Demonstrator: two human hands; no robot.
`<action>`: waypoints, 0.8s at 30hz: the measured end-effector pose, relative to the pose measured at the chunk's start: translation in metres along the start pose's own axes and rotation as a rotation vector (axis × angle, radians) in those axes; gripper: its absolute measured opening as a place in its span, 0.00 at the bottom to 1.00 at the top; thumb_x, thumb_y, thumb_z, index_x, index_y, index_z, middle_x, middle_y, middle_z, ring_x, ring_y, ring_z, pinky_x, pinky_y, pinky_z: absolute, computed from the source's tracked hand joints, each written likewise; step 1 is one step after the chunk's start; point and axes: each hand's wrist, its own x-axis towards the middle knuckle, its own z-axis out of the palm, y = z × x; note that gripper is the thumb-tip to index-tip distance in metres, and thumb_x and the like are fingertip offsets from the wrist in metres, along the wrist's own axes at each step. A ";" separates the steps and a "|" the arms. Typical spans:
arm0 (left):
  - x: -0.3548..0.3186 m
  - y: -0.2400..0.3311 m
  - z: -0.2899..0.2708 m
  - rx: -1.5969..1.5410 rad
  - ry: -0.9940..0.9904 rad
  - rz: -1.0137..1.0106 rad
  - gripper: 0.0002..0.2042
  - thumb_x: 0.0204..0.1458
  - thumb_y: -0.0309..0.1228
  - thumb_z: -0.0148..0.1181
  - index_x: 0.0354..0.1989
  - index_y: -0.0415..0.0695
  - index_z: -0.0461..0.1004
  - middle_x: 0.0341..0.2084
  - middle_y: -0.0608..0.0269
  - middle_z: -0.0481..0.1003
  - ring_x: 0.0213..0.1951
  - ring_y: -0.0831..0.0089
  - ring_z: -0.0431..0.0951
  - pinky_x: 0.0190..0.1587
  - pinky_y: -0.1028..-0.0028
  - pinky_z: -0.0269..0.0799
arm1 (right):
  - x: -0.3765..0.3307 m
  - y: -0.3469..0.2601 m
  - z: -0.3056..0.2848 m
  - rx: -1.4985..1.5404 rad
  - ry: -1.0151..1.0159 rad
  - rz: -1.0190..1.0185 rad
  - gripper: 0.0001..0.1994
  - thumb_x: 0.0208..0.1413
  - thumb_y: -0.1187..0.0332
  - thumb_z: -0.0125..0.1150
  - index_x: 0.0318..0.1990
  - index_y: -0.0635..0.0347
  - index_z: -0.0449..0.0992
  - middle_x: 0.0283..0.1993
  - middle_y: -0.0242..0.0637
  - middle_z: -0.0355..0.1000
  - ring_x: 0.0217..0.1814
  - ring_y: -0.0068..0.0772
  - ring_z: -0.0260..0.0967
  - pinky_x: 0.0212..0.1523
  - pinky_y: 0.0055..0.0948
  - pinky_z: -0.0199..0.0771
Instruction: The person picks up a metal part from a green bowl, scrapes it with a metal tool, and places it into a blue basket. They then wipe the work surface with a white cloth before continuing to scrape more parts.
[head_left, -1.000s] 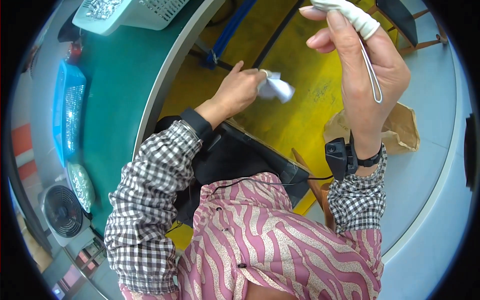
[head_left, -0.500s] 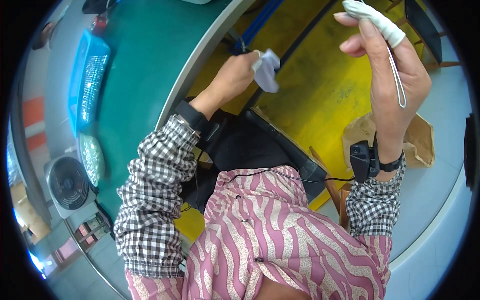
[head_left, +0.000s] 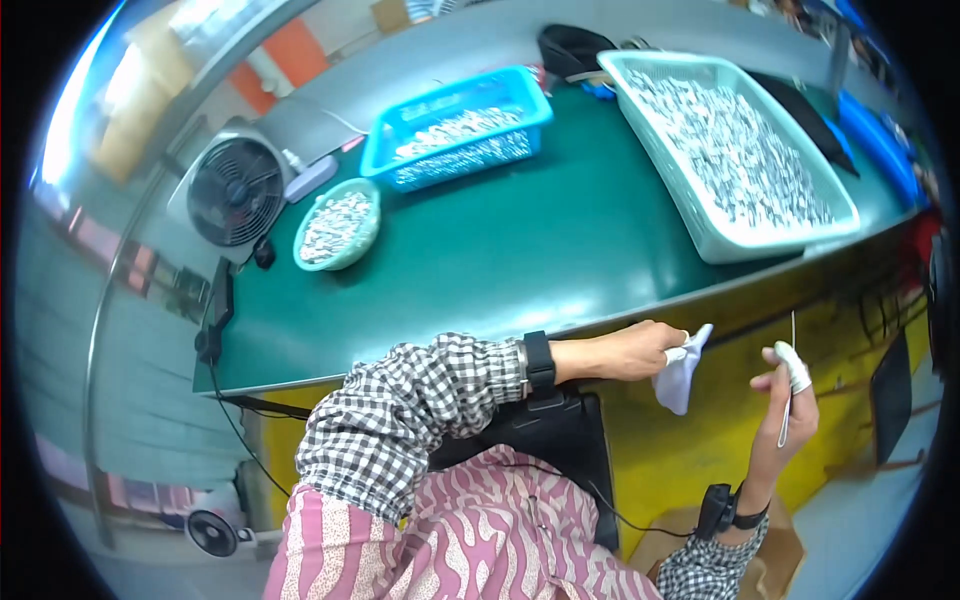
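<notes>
My left hand [head_left: 640, 348], a black band on its wrist, is closed round a small pale lavender cloth [head_left: 680, 378] just off the table's front edge. White covering shows on its finger by the cloth. To the right, my raised right hand [head_left: 785, 405] pinches a thin metal wire tool [head_left: 784, 422]; its looped end hangs below the fingers and a straight tip points up. A white finger cover [head_left: 794, 368] wraps one finger of that hand. The two hands are apart, and the wire does not touch the cloth.
On the green table [head_left: 470, 260] stand a large pale basket [head_left: 690, 215] and a blue basket [head_left: 465, 165], a small green bowl [head_left: 368, 232], all holding many small pale pieces, and a fan [head_left: 237, 190]. A brown paper bag [head_left: 785, 560] sits below my right forearm.
The view has swung left, bringing the tabletop and its baskets into sight. Both hands now appear lower and farther right, still with the cloth and the wire tool in them.
</notes>
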 end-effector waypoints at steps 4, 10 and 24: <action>-0.042 0.042 -0.069 -0.183 0.159 0.029 0.10 0.55 0.28 0.43 0.40 0.39 0.70 0.28 0.52 0.73 0.31 0.63 0.77 0.30 0.64 0.73 | 0.015 -0.032 0.034 0.057 -0.108 -0.106 0.11 0.58 0.78 0.47 0.44 0.70 0.73 0.37 0.38 0.73 0.27 0.20 0.65 0.31 0.19 0.67; -0.137 0.057 -0.179 -0.403 0.498 -0.063 0.14 0.59 0.32 0.42 0.48 0.38 0.67 0.30 0.59 0.73 0.32 0.71 0.76 0.20 0.76 0.76 | 0.025 -0.062 0.072 0.139 -0.211 -0.238 0.10 0.57 0.79 0.46 0.43 0.71 0.72 0.36 0.38 0.73 0.27 0.20 0.66 0.30 0.19 0.67; -0.366 -0.068 -0.403 -0.022 1.176 -0.423 0.13 0.60 0.32 0.40 0.46 0.39 0.69 0.30 0.64 0.72 0.29 0.76 0.74 0.25 0.75 0.75 | 0.056 -0.129 0.169 0.085 -0.408 -0.433 0.09 0.57 0.79 0.47 0.42 0.70 0.73 0.35 0.40 0.73 0.26 0.21 0.67 0.27 0.19 0.67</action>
